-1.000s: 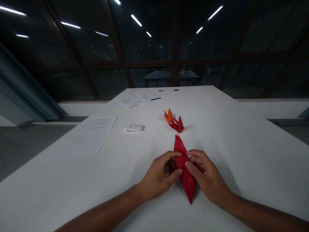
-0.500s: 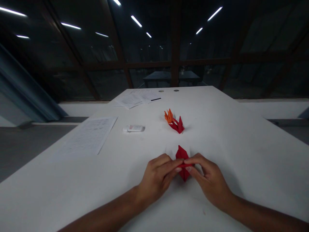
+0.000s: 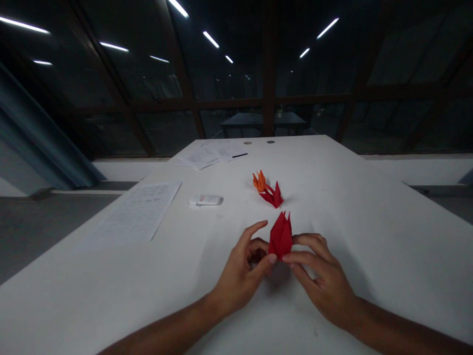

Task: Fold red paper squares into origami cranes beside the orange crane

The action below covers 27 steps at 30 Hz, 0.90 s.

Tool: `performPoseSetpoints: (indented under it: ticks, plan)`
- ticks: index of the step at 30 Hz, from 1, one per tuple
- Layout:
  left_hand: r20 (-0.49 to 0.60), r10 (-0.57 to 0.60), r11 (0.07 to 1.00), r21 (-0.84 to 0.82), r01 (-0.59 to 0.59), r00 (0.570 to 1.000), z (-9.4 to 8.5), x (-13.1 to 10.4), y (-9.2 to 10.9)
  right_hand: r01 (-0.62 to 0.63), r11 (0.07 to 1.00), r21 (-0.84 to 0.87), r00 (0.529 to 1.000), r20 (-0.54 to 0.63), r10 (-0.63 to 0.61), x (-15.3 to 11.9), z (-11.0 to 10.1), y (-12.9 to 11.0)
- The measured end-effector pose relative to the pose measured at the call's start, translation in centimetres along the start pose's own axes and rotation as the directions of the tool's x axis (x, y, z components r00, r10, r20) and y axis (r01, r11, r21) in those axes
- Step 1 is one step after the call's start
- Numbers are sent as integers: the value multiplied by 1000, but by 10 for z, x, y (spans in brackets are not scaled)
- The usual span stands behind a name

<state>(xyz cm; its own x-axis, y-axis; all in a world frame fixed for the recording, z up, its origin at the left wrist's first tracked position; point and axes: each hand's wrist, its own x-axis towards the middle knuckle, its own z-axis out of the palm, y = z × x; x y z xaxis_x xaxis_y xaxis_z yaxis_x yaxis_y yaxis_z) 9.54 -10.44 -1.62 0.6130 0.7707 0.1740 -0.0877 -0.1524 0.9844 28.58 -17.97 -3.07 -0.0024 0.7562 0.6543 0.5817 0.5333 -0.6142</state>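
Observation:
A folded red paper piece (image 3: 281, 236) is held upright just above the table, its pointed tips upward. My left hand (image 3: 246, 268) pinches its lower left corner between thumb and fingers, with the index finger raised away. On the other side, my right hand (image 3: 323, 281) grips the lower right edge with its fingertips. Beyond the hands, an orange folded paper figure (image 3: 260, 182) rests on the table against a red folded paper figure (image 3: 273, 195).
The white table (image 3: 369, 236) bears a white packet (image 3: 206, 200) left of the figures, a written sheet (image 3: 138, 209) farther left, more papers (image 3: 203, 154) with a black pen (image 3: 240, 155) at the back, and two small round discs at the far edge.
The red paper was spread with points up and down under both hands; now it is folded upright with its tips together. My left index finger has lifted off it.

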Motion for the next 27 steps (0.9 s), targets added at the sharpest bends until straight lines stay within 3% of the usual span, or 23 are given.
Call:
performPoseSetpoints:
  ticks: [3,6,15,22,27]
  plan:
    - [-18,-78,992,-104,75,997,-2,7,-1,-118,978,169,990,-57,130,0,2,0]
    - [15,-109,989,-104,110,994,-5,11,-6,-181,945,274,978,-49,201,-1,3,2]
    - [201,-86,993,94,68,976,-10,11,-5,-297,917,267,945,-55,322,4,5,7]
    - [208,-78,994,86,61,975,-10,11,-1,-469,822,322,872,23,489,3,6,14]
    - [183,-74,994,95,57,980,-11,12,0,-592,704,394,802,194,566,4,4,10]
